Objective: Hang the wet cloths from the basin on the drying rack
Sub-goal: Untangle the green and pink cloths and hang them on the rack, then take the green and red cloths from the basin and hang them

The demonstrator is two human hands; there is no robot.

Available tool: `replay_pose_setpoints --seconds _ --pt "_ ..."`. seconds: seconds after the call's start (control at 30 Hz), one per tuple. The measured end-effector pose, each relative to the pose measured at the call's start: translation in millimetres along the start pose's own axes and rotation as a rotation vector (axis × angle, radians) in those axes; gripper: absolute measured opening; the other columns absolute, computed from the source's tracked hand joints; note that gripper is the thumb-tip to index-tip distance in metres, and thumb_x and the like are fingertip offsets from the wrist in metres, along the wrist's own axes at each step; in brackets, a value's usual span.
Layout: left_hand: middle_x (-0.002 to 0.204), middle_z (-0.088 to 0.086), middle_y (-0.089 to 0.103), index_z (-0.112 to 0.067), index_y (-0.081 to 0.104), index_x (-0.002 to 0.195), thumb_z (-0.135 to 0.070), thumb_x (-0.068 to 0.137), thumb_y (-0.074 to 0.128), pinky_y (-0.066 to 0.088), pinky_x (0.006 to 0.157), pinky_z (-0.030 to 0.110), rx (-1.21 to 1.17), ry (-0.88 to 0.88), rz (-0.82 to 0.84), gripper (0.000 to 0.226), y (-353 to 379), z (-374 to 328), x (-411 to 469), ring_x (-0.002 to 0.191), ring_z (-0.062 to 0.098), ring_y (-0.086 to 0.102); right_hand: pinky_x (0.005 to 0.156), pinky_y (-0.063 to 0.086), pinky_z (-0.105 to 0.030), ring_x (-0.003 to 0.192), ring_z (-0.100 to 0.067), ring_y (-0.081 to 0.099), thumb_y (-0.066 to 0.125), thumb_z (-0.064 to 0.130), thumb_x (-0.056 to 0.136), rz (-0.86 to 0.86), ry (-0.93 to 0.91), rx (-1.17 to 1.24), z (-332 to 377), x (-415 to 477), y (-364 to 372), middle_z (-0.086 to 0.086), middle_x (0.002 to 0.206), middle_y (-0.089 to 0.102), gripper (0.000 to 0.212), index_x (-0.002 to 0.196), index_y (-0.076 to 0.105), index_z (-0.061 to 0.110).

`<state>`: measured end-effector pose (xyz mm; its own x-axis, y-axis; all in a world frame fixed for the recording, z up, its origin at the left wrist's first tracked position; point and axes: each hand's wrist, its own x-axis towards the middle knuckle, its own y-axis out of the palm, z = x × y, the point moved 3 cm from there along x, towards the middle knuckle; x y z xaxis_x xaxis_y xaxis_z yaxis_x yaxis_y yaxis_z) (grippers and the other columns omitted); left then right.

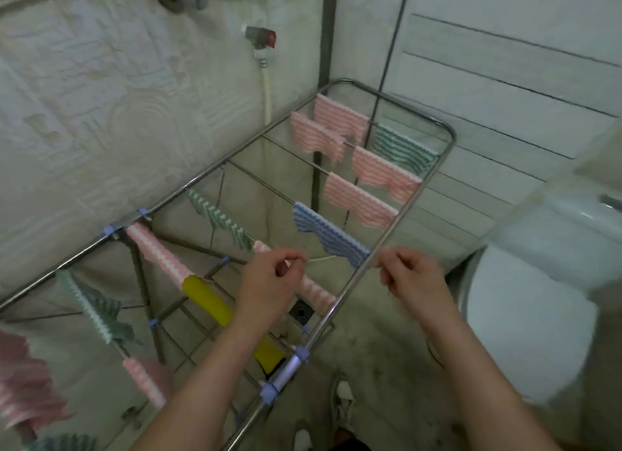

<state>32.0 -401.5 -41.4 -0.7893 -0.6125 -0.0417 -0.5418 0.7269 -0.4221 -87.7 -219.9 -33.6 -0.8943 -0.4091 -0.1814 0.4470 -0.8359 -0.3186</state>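
Bathroom corner with embossed wall tiles at upper left and a white toilet [525,316] at right. A steel drying rack [202,175] runs diagonally from lower left to upper right.

Striped cloths, pink, green and blue, are each draped over a rod at about the midline. I judge this is so the two halves balance and do not slide off. Most hang apart from their neighbours, probably to let air pass. A yellow cloth [207,302] lies along a near rod.

The rack stands over the floor drain [300,312], which should carry off the drips.

My left hand [269,282] is at frame centre, above a pink striped cloth [316,290]. My right hand [412,277] is at the rack's near side rail, just beside the lower corner of the blue striped cloth [328,230].

Both hands have the fingers curled, with thumb and forefinger pressed together. I cannot tell whether they pinch a cloth edge or nothing.

The basin is not in view.

No brand, label or writing can be read.
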Motion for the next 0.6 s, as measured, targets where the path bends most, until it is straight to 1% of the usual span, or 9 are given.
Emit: replay_pose_setpoints --seconds 0.1,0.17,0.2,0.27,0.33,0.4,0.5,0.57,0.6 --pt "0.051 -0.003 0.049 -0.023 0.070 0.078 -0.007 0.085 0.061 0.030 0.047 0.017 0.026 0.031 0.087 0.019 29.3 -8.8 -4.4 0.046 0.005 0.039 0.044 0.033 -0.019 0.047 -0.010 0.040 0.051 0.021 0.097 -0.096 0.038 0.036 -11.3 -22.6 -37.4 -0.004 0.059 0.051 0.024 0.087 0.067 0.008" --pt "0.049 -0.009 0.048 -0.022 0.071 0.080 -0.010 0.085 0.062 0.030 0.048 0.017 0.052 0.083 0.180 0.016 61.3 -23.1 -10.8 0.045 0.004 0.041 0.045 0.036 -0.016 0.049 -0.008 0.043 0.051 0.023 0.098 -0.165 0.070 0.036 -23.6 -41.7 -71.2 -0.004 0.064 0.054 0.018 0.099 0.066 0.012" --pt "0.048 -0.011 0.047 -0.022 0.071 0.082 -0.011 0.086 0.061 0.029 0.047 0.016 0.059 0.095 0.188 0.015 65.6 -24.0 -11.4 0.045 0.003 0.042 0.046 0.037 -0.016 0.048 -0.006 0.044 0.051 0.023 0.097 -0.156 0.086 0.021 -26.7 -44.5 -75.0 -0.004 0.066 0.056 0.017 0.104 0.064 0.016" --pt "0.050 -0.011 0.049 -0.023 0.070 0.082 -0.010 0.086 0.061 0.029 0.048 0.014 0.073 0.149 0.261 0.017 96.0 -37.4 -17.0 0.047 0.001 0.044 0.046 0.038 -0.015 0.046 -0.003 0.045 0.053 0.021 0.096 -0.220 0.135 0.015 -40.1 -63.6 -103.1 -0.006 0.071 0.058 0.017 0.109 0.063 0.018" --pt "0.057 -0.009 0.054 -0.027 0.069 0.083 -0.009 0.087 0.059 0.031 0.051 0.013 0.120 0.219 0.356 0.021 131.7 -51.2 -27.6 0.052 0.002 0.047 0.047 0.040 -0.015 0.051 -0.005 0.051 0.054 0.018 0.096 -0.288 0.179 -0.013 -56.5 -84.0 -131.5 -0.015 0.076 0.061 0.017 0.110 0.063 0.018" --pt "0.065 -0.005 0.060 -0.030 0.067 0.088 -0.009 0.089 0.056 0.032 0.052 0.013 0.158 0.265 0.456 0.024 168.1 -66.3 -42.6 0.056 0.004 0.050 0.053 0.045 -0.017 0.062 -0.015 0.056 0.054 0.016 0.096 -0.348 0.233 -0.015 -76.5 -104.7 -157.8 -0.020 0.085 0.065 0.016 0.109 0.063 0.019" --pt "0.066 -0.016 0.052 -0.027 0.067 0.099 -0.005 0.092 0.050 0.032 0.051 0.008 0.188 0.342 0.609 0.028 221.7 -83.9 -70.0 0.052 -0.006 0.047 0.068 0.050 -0.026 0.077 -0.021 0.063 0.056 0.017 0.094 -0.428 0.320 0.012 -113.9 -136.3 -194.7 -0.007 0.087 0.068 0.016 0.107 0.063 0.023" --pt "0.070 -0.013 0.052 -0.026 0.067 0.102 -0.001 0.090 0.048 0.038 0.058 0.016 0.233 0.392 0.717 0.033 268.0 -93.4 -94.7 0.057 -0.002 0.049 0.067 0.048 -0.030 0.075 -0.020 0.062 0.058 0.016 0.091 -0.513 0.383 0.024 -151.2 -160.9 -228.6 -0.003 0.085 0.068 0.018 0.105 0.065 0.024" --pt "0.077 -0.011 0.054 -0.025 0.067 0.103 0.002 0.087 0.048 0.043 0.065 0.021 0.261 0.406 0.762 0.036 286.8 -95.7 -104.6 0.066 0.000 0.052 0.066 0.048 -0.032 0.073 -0.021 0.061 0.059 0.015 0.090 -0.539 0.403 0.026 -169.1 -169.6 -240.7 -0.002 0.083 0.068 0.018 0.105 0.065 0.024"
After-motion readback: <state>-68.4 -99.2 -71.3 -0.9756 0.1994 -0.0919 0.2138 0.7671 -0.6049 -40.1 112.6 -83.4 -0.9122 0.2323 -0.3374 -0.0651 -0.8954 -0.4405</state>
